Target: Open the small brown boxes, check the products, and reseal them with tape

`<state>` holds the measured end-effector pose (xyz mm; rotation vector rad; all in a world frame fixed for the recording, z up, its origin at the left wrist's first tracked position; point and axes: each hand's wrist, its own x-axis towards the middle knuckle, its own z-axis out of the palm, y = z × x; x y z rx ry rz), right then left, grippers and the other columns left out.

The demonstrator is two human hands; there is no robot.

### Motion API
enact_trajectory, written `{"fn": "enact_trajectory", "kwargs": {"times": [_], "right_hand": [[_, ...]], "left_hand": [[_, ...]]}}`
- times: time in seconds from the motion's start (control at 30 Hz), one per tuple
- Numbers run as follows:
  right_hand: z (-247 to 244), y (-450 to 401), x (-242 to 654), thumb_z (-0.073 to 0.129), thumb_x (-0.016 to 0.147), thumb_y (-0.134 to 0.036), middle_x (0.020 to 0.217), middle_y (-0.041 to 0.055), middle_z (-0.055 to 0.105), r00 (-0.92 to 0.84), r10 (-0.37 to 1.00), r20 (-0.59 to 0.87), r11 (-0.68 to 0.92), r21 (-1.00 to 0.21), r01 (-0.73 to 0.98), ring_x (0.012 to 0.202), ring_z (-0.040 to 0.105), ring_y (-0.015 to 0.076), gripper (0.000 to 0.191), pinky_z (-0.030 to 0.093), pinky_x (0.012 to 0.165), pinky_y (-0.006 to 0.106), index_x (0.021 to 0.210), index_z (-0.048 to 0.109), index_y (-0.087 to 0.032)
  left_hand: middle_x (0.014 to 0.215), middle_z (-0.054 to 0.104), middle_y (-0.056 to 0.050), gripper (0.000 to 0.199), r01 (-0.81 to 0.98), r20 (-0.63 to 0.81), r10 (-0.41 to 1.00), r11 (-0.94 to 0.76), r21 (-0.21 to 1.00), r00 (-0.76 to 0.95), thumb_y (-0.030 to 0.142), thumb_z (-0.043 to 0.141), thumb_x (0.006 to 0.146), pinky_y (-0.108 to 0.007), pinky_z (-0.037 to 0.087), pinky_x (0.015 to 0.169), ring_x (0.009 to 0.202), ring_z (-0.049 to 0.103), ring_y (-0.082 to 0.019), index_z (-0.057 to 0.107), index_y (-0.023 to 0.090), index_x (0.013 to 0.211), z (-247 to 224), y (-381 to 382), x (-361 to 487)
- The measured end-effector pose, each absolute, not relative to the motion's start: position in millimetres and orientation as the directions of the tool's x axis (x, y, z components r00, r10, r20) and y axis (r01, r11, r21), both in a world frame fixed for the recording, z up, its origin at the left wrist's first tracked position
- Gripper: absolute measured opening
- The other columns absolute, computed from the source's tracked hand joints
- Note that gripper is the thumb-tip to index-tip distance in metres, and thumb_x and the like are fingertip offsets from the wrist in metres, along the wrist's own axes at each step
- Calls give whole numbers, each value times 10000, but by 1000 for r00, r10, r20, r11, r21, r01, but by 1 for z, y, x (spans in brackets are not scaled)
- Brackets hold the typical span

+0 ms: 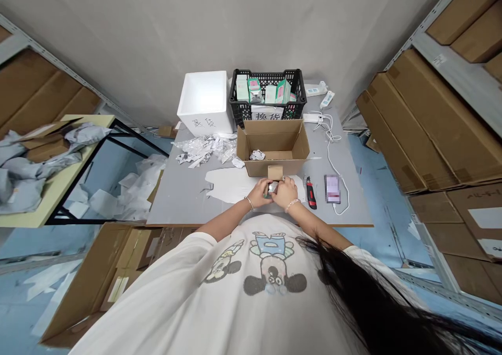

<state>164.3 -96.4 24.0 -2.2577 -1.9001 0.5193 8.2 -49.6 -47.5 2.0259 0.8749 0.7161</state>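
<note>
Left hand (259,194) and right hand (285,193) cup a seemingly metallic item (273,189).

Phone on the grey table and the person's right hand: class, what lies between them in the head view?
In the head view, the edge of a white sheet and a red-and-black utility knife lie between the phone and the right hand, on the grey table.

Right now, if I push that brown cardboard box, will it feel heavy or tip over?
The cardboard box will probably feel light, since it looks nearly empty, with just a crumpled white wad inside. It's low and wide, so it would likely slide across the grey table rather than tip. Its thin flaps probably bend easily.
</note>
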Motion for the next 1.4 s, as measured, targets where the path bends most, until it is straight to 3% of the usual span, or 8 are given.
{"fn": "enact_trajectory", "kwargs": {"times": [0.13,0.3,0.6,0.8,0.9,1.0,1.17,1.4], "right_hand": [[23,-88,163,696,722,-409,1266,212,507,185,934,-305,-275,-288,917,1178,434,356,445,373,965,471,1067,704,-128],[19,-80,165,693,686,-342,1302,225,487,255,905,-342,-348,-245,905,1223,398,390,432,298,1002,585,1054,714,-118],[20,-99,193,714,603,-385,1242,191,536,108,992,72,-67,-429,901,1254,428,366,424,285,1102,496,934,679,-122],[45,-111,213,704,612,-358,1006,107,611,201,955,216,-1,-678,735,890,597,249,491,489,818,371,1041,563,-166],[53,-117,226,675,648,-368,745,-16,549,319,929,187,-60,-774,630,648,527,178,461,463,674,322,1041,514,-187],[57,-121,237,640,680,-371,655,-69,436,424,886,189,-96,-819,566,603,454,148,354,425,647,297,955,490,-206],[54,-120,244,644,693,-401,651,-79,358,579,811,89,-205,-883,422,617,399,129,293,449,646,296,823,449,-226],[52,-116,264,590,750,-467,799,-34,481,667,709,-228,-172,-974,-150,741,522,137,293,559,589,291,832,446,-226]], "left_hand": [[1359,467,-156,910,361,147,763,-455,814,629,208,785,625,-536,386,1093,1288,459,-330,363,203,1431,-48,-52,15],[1349,479,-146,872,432,111,769,-466,772,630,129,730,652,-545,393,1085,1301,452,-334,357,204,1436,-52,-52,28],[1311,520,-141,801,490,108,802,-459,741,587,163,764,635,-509,403,1070,1256,497,-327,420,189,1357,-42,-52,30],[1258,557,-132,807,531,131,818,-475,702,560,341,839,626,-495,418,1035,1200,533,-326,451,208,1320,-26,-50,33],[1263,556,-127,838,557,121,807,-499,663,578,359,851,612,-479,422,1022,1199,533,-320,447,220,1333,-16,-48,36],[1266,559,-122,838,599,85,788,-528,602,609,382,850,610,-471,418,1017,1192,529,-324,457,219,1332,-8,-46,40],[1268,555,-122,839,618,44,763,-555,556,645,376,855,608,-480,403,1035,1206,514,-334,460,219,1332,-6,-45,44],[1313,487,-157,872,597,3,806,-442,670,592,240,848,607,-489,424,1051,1242,514,-327,408,184,1359,-22,-44,26]]}}
